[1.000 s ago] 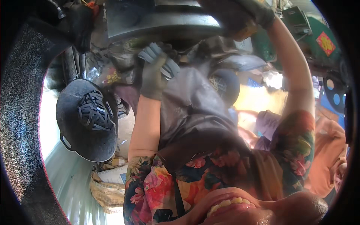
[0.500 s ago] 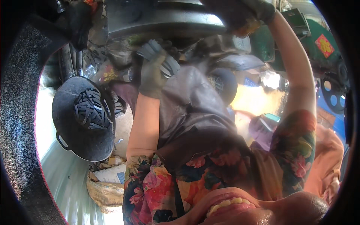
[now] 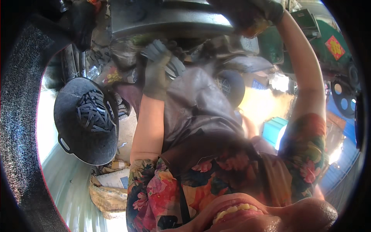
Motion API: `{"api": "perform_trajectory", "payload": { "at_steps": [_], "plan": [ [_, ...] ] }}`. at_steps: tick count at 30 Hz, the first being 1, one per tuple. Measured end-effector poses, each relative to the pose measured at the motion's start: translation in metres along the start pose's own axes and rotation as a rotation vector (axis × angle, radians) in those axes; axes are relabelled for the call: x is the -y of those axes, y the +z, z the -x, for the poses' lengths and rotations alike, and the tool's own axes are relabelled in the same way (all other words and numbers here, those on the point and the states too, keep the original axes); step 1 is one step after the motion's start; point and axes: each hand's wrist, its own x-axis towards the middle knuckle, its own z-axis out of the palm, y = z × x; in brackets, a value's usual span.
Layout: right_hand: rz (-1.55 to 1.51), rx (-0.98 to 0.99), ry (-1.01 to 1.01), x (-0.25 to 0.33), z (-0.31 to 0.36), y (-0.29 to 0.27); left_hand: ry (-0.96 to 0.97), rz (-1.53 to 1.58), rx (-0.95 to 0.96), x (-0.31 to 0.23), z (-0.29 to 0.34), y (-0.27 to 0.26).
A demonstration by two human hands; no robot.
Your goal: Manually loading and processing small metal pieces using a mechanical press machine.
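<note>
My left hand point(image 3: 157, 71), in a grey work glove, is closed around a bundle of flat grey strips point(image 3: 176, 66) above my dark apron point(image 3: 193, 91). Strip ends stick out on both sides of the glove. High on the right, my right hand point(image 3: 272, 9), also gloved, is raised against a dark, blurred piece point(image 3: 241, 15) of the machine; its fingers are hidden there. To the left stands a black bucket point(image 3: 87, 145) with cut-out handles. Many similar grey strips point(image 3: 94, 112) lie inside it.
A curved dark metal machine part point(image 3: 170, 23) spans the top, in front of me. On the right are a green machine body point(image 3: 328, 42), a dark wheel with round holes point(image 3: 344, 98) and a teal box point(image 3: 274, 131). A torn paper sack point(image 3: 106, 195) lies below the bucket.
The person in orange and purple behind my right arm has mostly moved out of view, uncovering the teal box. My hands and the strips hold almost the same place.
</note>
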Motion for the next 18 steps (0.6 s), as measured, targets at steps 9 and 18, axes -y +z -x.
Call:
{"api": "perform_trajectory", "payload": {
  "at_steps": [9,18],
  "plan": [
    [-0.034,-0.108,-0.003,-0.013,0.009,-0.012,-0.005,0.014,0.0,0.0,0.001,-0.003],
    [-0.014,-0.148,-0.004,-0.008,-0.002,-0.023,-0.003,0.036,0.051,-0.002,-0.001,-0.009]
  ]
}}
